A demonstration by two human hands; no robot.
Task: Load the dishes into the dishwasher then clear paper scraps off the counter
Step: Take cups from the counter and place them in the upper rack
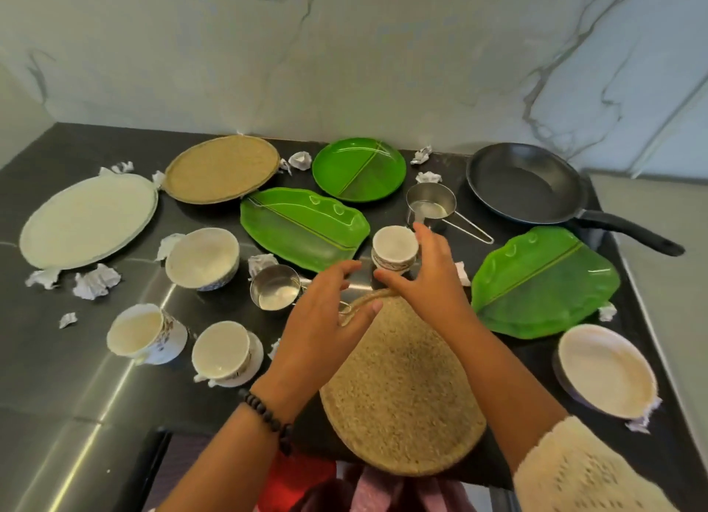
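Dishes cover a black counter (46, 362). A small white cup (394, 248) stands in the middle. My right hand (429, 281) curves around it, fingers apart, thumb in front and fingers at its right side; I cannot tell if they touch it. My left hand (325, 320) hovers open over the far rim of a round woven plate (402, 393) at the front edge. Two green leaf plates (302, 226) (544, 281) and a round green plate (358, 168) lie behind. Crumpled paper scraps (95, 281) are scattered among several dishes.
A black frying pan (525, 182) sits back right, with a steel measuring cup (431, 205) beside it and another (274, 287) by my left hand. Two teacups (140, 333) (224, 352), two white bowls (203, 257) (607, 370), a white oval plate (88, 220) and a second woven plate (222, 168) stand around.
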